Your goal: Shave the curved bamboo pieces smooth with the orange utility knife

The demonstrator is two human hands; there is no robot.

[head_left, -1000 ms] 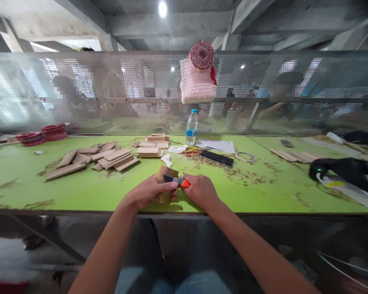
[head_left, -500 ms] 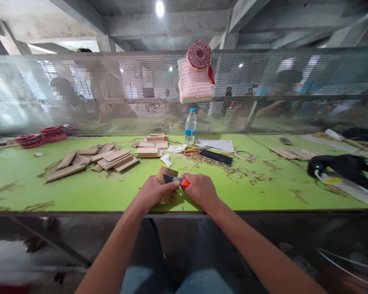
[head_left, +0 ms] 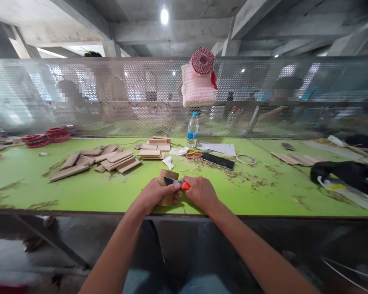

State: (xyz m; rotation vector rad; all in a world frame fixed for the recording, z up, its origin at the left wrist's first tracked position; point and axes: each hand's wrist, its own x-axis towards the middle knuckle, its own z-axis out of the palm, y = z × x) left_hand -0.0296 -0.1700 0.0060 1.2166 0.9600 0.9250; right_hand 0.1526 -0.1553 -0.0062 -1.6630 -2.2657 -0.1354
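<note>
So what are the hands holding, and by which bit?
The right hand holds a knife by its handle, orange at the front. The left hand holds a piece of wood around its middle, fingers showing at the right edge.

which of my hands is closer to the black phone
Right. Your right hand, holding the orange-handled knife, is on the near side of the phone and slightly left of it; your left hand, holding the wooden piece, is farther left.

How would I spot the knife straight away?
Start at the green table. By its near edge, the left hand grips a wooden piece, and the right hand holds the knife across it. Bright orange beside a dark blade sets the knife apart from the brown wood.
</note>
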